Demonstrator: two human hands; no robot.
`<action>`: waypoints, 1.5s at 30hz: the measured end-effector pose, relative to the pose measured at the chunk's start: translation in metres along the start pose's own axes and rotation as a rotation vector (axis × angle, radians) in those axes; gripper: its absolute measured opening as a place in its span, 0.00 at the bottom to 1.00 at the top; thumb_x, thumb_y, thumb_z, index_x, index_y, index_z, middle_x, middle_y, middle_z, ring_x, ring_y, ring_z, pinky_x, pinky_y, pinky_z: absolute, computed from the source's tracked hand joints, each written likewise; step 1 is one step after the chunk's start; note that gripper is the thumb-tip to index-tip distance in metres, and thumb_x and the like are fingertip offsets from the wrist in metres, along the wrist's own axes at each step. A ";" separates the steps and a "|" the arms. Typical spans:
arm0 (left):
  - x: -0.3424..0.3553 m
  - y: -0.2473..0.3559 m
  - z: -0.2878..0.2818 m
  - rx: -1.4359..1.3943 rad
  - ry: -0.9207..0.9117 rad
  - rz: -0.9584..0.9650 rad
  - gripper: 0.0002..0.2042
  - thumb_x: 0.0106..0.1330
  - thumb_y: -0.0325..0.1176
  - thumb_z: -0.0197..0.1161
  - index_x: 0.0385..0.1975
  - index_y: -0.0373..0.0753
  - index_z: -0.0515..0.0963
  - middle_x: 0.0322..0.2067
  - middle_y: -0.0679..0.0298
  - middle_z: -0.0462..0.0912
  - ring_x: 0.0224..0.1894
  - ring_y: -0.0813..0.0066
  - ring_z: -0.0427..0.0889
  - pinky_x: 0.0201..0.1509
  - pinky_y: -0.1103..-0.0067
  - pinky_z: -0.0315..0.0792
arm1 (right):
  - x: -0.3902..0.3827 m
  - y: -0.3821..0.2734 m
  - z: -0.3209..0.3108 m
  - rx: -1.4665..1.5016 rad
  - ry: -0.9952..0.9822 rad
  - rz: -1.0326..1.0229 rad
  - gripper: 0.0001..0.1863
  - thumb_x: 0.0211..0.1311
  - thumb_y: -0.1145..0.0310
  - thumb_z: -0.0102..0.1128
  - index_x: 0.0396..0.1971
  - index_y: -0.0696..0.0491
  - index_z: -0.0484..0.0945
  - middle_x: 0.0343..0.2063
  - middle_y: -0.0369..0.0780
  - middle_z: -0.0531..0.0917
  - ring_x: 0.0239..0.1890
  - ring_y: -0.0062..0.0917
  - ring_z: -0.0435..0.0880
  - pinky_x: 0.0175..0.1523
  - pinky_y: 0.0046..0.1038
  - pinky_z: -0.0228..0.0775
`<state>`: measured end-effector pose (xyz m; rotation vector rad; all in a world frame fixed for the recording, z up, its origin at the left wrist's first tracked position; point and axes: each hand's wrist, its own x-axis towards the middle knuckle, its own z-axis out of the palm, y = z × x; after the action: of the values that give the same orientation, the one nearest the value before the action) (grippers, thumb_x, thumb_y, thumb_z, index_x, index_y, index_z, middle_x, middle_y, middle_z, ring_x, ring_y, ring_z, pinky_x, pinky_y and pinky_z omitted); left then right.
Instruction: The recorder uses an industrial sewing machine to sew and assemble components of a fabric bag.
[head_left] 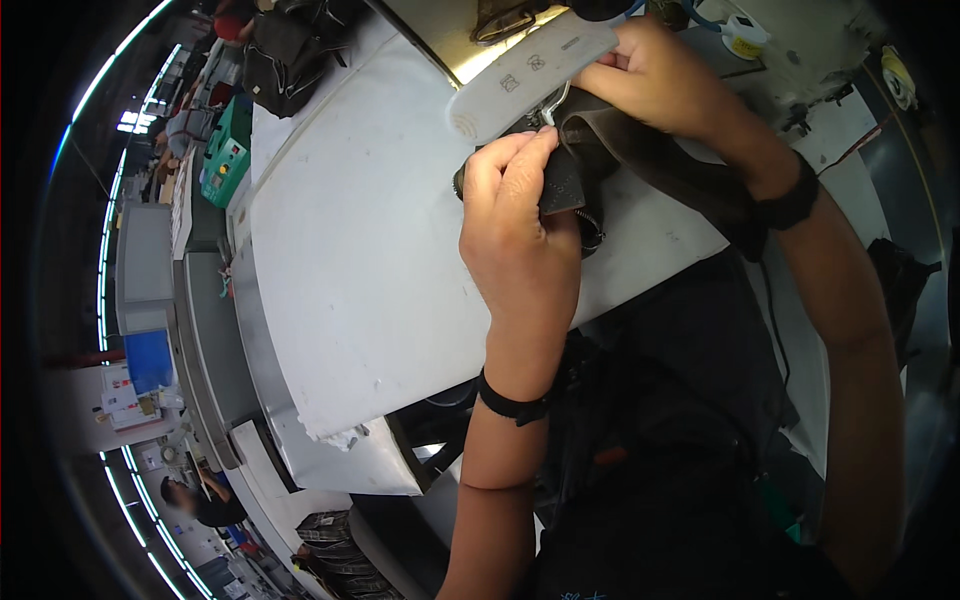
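My left hand (520, 215) is closed on a dark brown piece (640, 155), fabric or leather, with a metal zipper (597, 232) along one edge. Its fingertips come right up to the metal parts (552, 108) under a sewing machine's pale, rounded head (535, 75). A flat dark tab (563, 185) shows just beside this hand. Behind the machine head, my right hand (660, 85) has its fingers curled together; the head partly covers them, and whatever they grip is hidden. The dark piece runs on beneath my right wrist.
The white work table (370, 250) spreads to the left. A lamp lights the area behind the machine head, and a small white spool-like container (745, 38) stands at the upper right. Dark bags (290, 60) and a green box (228, 155) lie farther left. Another person (205, 500) works far off at lower left.
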<state>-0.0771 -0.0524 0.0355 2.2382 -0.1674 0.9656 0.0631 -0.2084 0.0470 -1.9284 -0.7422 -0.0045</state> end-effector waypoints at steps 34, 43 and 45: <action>0.047 -0.028 -0.037 -0.457 -0.370 -0.583 0.17 0.66 0.34 0.73 0.51 0.34 0.84 0.38 0.67 0.87 0.36 0.86 0.81 0.40 0.86 0.71 | -0.079 -0.034 0.038 0.059 0.241 0.111 0.14 0.71 0.64 0.60 0.28 0.59 0.77 0.18 0.47 0.76 0.19 0.40 0.74 0.30 0.37 0.66; 0.040 -0.030 -0.031 -0.485 -0.297 -0.578 0.15 0.65 0.29 0.73 0.48 0.27 0.84 0.41 0.61 0.87 0.42 0.81 0.83 0.49 0.82 0.77 | -0.073 -0.032 0.041 0.065 0.263 0.142 0.15 0.70 0.65 0.60 0.26 0.60 0.75 0.17 0.47 0.74 0.19 0.38 0.69 0.29 0.37 0.64; 0.041 -0.030 -0.030 -0.454 -0.277 -0.578 0.13 0.66 0.32 0.73 0.47 0.33 0.85 0.33 0.69 0.85 0.31 0.88 0.78 0.36 0.88 0.70 | -0.072 -0.033 0.041 0.041 0.290 0.109 0.15 0.70 0.65 0.60 0.25 0.60 0.75 0.17 0.48 0.74 0.19 0.40 0.70 0.29 0.38 0.64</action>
<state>-0.0550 -0.0047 0.0624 1.8248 0.1263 0.2697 -0.0240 -0.2006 0.0319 -1.8751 -0.4402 -0.1960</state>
